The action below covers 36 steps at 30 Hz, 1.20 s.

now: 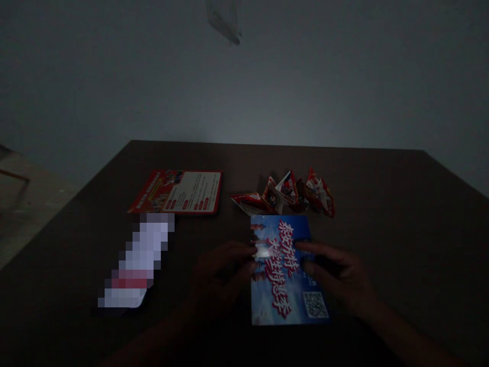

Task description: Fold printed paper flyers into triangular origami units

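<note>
A blue printed card (282, 275) with large white-and-red characters and a QR code lies in front of me, its long side running away from me. My left hand (225, 270) pinches its left edge between thumb and fingers. On the opposite edge, my right hand (336, 272) grips the card, thumb and fingers near its upper right part. Just beyond the card sit several folded red-and-white paper pieces (284, 193), bunched in a row. The light is dim and both hands are dark.
On the dark table (382, 204), a stack of red-and-white printed sheets (183, 193) lies at the back left. Nearer, a blurred-out phone (137, 262) lies at an angle. A pale wall (305, 76) stands behind, with a small transparent object (225, 20) at the top.
</note>
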### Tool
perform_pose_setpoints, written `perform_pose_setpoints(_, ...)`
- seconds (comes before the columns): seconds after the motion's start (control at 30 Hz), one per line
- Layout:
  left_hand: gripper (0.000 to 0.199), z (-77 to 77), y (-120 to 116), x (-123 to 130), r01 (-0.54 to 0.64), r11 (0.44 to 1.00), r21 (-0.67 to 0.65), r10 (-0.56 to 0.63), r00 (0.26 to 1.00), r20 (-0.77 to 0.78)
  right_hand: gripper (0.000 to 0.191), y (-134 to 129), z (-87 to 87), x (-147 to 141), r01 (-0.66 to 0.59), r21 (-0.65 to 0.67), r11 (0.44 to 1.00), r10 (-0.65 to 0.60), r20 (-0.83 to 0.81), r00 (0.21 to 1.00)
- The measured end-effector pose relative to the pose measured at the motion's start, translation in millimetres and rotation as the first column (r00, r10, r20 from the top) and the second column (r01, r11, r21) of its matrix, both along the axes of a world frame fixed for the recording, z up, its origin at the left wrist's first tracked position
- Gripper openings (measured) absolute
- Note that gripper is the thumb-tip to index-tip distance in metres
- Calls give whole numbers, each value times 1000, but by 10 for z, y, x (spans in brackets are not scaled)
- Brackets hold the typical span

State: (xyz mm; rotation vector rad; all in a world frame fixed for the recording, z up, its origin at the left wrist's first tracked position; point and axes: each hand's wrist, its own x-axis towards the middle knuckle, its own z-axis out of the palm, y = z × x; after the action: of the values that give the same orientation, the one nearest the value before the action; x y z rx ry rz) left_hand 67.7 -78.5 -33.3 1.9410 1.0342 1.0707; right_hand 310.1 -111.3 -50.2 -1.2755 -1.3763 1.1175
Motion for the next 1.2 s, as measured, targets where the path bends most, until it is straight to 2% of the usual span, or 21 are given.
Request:
perform_pose_setpoints(0.1, 22, -33, 13, 23, -44, 999, 17, 44, 999, -10, 31, 7, -4, -39, 35, 48, 998, -39, 85, 996)
perform_pose_setpoints(0.23, 29, -77, 33, 26, -37, 997, 64, 38, 999, -23, 28, 23, 1, -78, 69, 129, 989, -83, 101, 991)
perform_pose_setpoints(0.43, 23, -107, 16, -3, -17, 981, 196, 24, 999, -33, 35, 30, 0, -96, 72, 327, 942, -132, 165, 977)
perform_pose_setpoints(0.67, 27, -67, 15, 39, 44, 953, 299, -14, 995, -100, 39, 50, 11, -85, -23, 467, 884, -155, 339, 928)
perform_pose_setpoints(0.8, 31, -82, 9, 47, 51, 959, 280, -6, 988, -157, 39, 62, 14, -74, -88, 513, 854, -139, 387, 912)
perform_pose_setpoints(0.93, 31, -83, -9, 15, 51, 951, 305, 0, 986, -165, 36, 66, 31, -73, -133, 530, 838, -108, 398, 911)
perform_pose_setpoints(1.03, 33, -65, -16, -3, 69, 945, 319, -34, 993, -114, 34, 63, 55, -79, -117, 518, 847, -88, 353, 931)
perform_pose_setpoints(1.13, 40, -54, -22, -3, 77, 948, 308, -59, 996, -67, 30, 49, 78, -82, -37, 457, 889, -98, 267, 959)
perform_pose_setpoints(1.2, 46, -59, -28, 1, 40, 957, 286, -20, 997, -70, 26, 39, 88, -83, 42, 346, 937, -105, 167, 980)
